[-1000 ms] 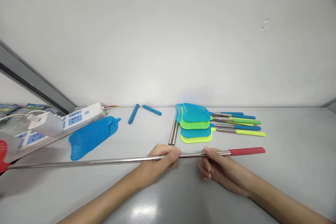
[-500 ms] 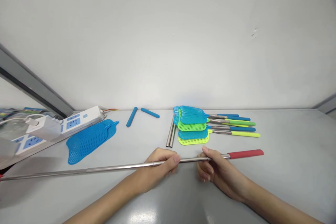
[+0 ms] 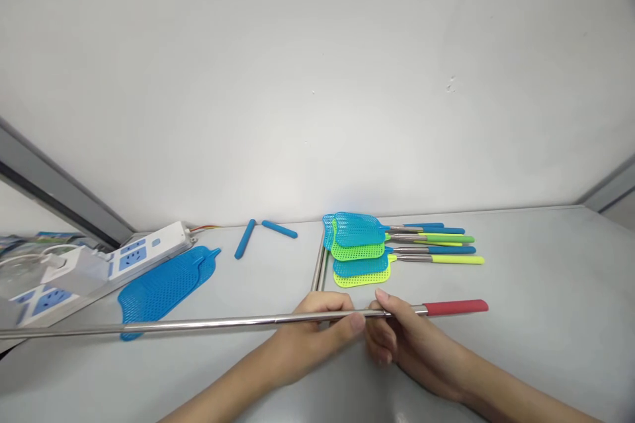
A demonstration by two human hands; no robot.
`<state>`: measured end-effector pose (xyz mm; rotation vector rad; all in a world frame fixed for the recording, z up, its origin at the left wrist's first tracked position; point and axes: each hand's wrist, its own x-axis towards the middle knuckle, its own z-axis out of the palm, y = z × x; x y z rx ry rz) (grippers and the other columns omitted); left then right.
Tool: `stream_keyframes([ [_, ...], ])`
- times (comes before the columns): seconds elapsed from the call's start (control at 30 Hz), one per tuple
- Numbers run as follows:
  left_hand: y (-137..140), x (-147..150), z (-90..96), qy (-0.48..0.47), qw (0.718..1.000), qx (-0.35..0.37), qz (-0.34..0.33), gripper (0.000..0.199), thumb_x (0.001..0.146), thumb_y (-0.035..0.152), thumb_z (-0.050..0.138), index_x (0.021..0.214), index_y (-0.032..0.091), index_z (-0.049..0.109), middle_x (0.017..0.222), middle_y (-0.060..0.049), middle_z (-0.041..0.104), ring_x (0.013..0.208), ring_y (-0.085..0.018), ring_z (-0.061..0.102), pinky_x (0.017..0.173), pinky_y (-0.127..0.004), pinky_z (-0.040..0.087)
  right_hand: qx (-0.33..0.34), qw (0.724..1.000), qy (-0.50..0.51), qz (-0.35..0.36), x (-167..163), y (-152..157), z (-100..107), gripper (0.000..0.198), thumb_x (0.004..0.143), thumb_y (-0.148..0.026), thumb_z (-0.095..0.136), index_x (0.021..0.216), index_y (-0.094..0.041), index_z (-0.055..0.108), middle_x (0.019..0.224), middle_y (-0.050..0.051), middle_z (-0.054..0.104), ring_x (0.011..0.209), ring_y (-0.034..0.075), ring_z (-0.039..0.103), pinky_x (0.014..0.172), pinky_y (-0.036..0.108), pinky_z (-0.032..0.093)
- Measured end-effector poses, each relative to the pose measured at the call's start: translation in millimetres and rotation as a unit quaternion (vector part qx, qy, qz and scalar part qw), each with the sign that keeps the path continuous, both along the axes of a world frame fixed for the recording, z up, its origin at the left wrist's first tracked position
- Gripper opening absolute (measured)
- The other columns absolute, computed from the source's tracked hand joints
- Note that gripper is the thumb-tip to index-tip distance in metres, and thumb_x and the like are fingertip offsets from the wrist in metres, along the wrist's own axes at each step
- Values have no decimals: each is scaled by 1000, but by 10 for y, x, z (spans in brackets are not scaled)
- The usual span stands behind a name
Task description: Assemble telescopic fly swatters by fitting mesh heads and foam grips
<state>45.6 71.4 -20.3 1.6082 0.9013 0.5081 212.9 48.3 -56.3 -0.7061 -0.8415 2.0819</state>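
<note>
A long telescopic fly swatter (image 3: pixel 213 324) with a steel shaft and a red grip (image 3: pixel 456 307) lies level across my view, its far end cut off at the left edge. My left hand (image 3: pixel 317 340) is closed around the shaft near the middle, thumb on top. Just right of it, my right hand (image 3: pixel 409 340) pinches the shaft beside the red grip. Beyond my hands is a pile of fly swatters with blue (image 3: pixel 357 228) and green (image 3: pixel 360 251) heads, shafts pushed short. Two bare steel tubes (image 3: pixel 319 269) lie by the pile, partly hidden.
Stacked blue swatter heads (image 3: pixel 166 284) lie at the left, against a white power strip (image 3: pixel 149 251) with plugs in it. Two loose blue grips (image 3: pixel 245 238) rest near the back wall (image 3: pixel 248 112). A grey frame post (image 3: pixel 54 192) rises at left.
My left hand has slid right along the shaft, closer to my right hand. The swatter's far end has moved out of view at the left. The camera has tilted slightly.
</note>
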Motion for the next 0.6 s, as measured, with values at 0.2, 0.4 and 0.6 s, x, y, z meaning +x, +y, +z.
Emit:
stream_keyframes([
  [0.2, 128, 242, 65, -49, 994, -76, -70, 46, 83, 45, 29, 55, 14, 47, 58, -2, 53, 52, -10, 44, 51, -21, 34, 44, 999, 6, -9, 24, 51, 95, 49, 80, -54, 31, 48, -17, 33, 58, 3, 44, 58, 12, 41, 53, 25, 26],
  [0.4, 154, 183, 261, -33, 996, -65, -50, 47, 85, 39, 27, 58, 14, 56, 45, 1, 47, 52, -12, 47, 66, -25, 37, 82, 995, -59, -12, 107, 111, 260, 41, 80, -38, 43, 49, -18, 26, 49, -4, 27, 47, 7, 23, 47, 25, 14],
  [0.6, 7, 103, 473, -61, 984, -163, -30, 46, 84, 41, 28, 61, 16, 59, 41, 1, 52, 50, -14, 50, 73, -28, 38, 6, 999, -48, -7, 82, 24, 515, 41, 78, -38, 44, 49, -18, 23, 48, -6, 19, 44, 7, 17, 45, 26, 11],
])
